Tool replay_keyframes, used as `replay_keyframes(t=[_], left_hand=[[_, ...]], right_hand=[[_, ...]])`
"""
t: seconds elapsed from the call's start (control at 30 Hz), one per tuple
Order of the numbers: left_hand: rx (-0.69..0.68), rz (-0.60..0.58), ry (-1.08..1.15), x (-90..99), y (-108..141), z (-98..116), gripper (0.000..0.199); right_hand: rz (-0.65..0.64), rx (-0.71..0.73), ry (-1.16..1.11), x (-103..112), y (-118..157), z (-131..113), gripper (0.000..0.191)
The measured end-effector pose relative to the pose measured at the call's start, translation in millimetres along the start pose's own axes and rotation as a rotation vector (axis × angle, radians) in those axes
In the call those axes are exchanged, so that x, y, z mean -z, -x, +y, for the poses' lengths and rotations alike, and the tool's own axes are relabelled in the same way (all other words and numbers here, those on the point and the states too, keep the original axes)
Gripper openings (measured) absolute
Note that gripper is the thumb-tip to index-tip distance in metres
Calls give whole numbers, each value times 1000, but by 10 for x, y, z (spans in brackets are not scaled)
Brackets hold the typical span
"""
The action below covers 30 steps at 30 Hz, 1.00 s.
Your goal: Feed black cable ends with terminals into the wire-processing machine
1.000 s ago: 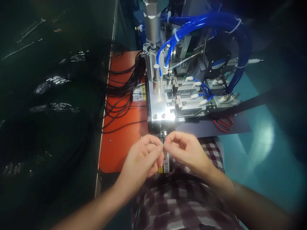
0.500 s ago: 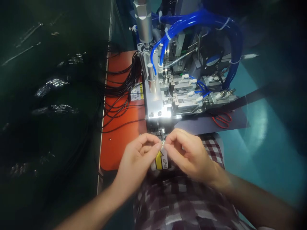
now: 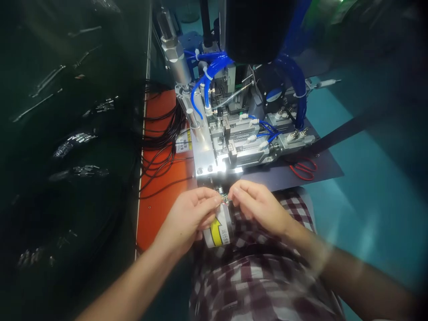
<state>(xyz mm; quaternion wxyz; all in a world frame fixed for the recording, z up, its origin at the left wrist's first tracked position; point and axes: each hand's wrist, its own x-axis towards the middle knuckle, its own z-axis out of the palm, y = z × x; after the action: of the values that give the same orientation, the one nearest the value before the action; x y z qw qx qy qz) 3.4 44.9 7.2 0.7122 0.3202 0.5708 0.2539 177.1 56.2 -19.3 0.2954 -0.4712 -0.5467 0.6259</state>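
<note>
My left hand is closed in a pinch at the front of the machine, and a tiny shiny metal part shows at its fingertips. To its right, my right hand is also pinched, its fingertips beside the same small part; what they hold is too small to make out. Just behind both hands is the bright metal front plate of the machine. Below the fingertips lies a white label with a yellow arrow.
Black cables cross the orange base at the left. Blue air tubes arch over the machine. Red-handled scissors lie at the right on the dark plate. Shiny metal pieces are scattered on the dark surface farther left.
The view has shifted, so the machine sits lower and further left, and a large black part now shows at the top. My fingertips have moved slightly apart, showing the small metal part between them.
</note>
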Motion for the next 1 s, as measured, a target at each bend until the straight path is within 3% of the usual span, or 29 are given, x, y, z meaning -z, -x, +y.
replay_keyframes(t=[0.17,0.3,0.37,0.47,0.53,0.67,0.7,0.83,1.0], left_hand=[[10,-20,-24,44,12,2,23],[-13,8,-93,47,23,11,23],[-152,113,-250,21,44,-7,19],[-558,317,-565,-29,71,-61,11],[-677,360,-629,-45,63,-90,11],[-370,217,-435,-1,6,-101,16],[-351,206,-434,19,-6,-104,16],[-666,319,-760,87,-24,-172,6],[-940,370,-1131,154,-83,-283,19]], right_hand=[[-71,162,330,11,-54,-91,25],[-88,297,371,2,-61,-75,20],[-40,388,396,-5,-54,-34,19],[71,495,418,-42,-48,37,15],[93,423,287,-85,-53,72,16],[16,122,-100,-151,-70,87,19],[11,89,-141,-153,-74,82,20],[44,48,-155,-122,-104,96,22],[61,-4,-151,-126,-164,199,21]])
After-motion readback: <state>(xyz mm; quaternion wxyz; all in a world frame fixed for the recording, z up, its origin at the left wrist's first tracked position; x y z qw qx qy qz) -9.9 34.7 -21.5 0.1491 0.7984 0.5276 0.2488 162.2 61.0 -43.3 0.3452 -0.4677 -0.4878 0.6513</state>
